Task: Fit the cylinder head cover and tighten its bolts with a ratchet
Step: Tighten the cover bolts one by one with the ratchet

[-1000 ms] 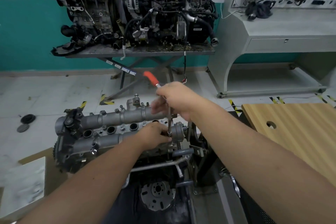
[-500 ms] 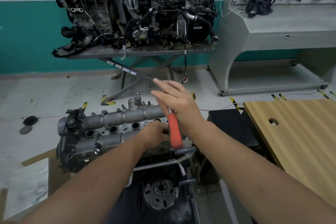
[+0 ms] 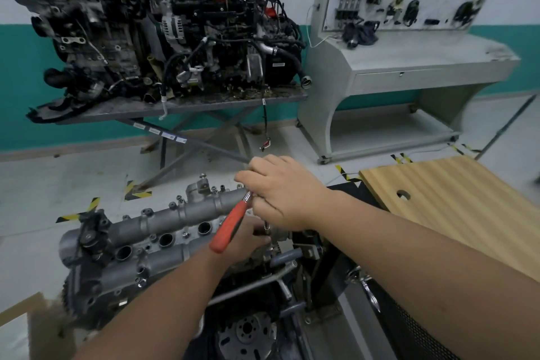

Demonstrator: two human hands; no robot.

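Cylinder head cover (image 3: 152,237), cast in dull grey aluminium with 2 long rounded cam housings, sits bolted atop the engine on the stand at lower centre of my head view. 3 dark round plug wells show in the valley between the housings; a fourth I cannot confirm, because my left hand (image 3: 248,240) covers that end. Small bright bolts (image 3: 184,234) dot the valley and the cover's edges.

My right hand (image 3: 280,193) hovers over the cover's right end, wrist bent down, fingers curled round the steel neck of the ratchet (image 3: 230,225). Its smooth orange-red handle slants down and to the left, across my left hand. The ratchet head is hidden under my right palm; only a short chrome extension shows below it, upright. My left hand lies low on the cover beneath the handle, fingers curled at the base of that extension. I cannot tell whether it grips the extension or only steadies it.

Behind, a complete black engine (image 3: 187,26) with a red strap and tangled hoses stands on a grimy steel table (image 3: 228,99) with crossed legs. To the right, a grey training console (image 3: 409,67) carries a white panel of dark components. A pale striped wooden board (image 3: 467,202) with 1 round hole lies just right of my forearm. Yellow-black tape marks the pale floor.
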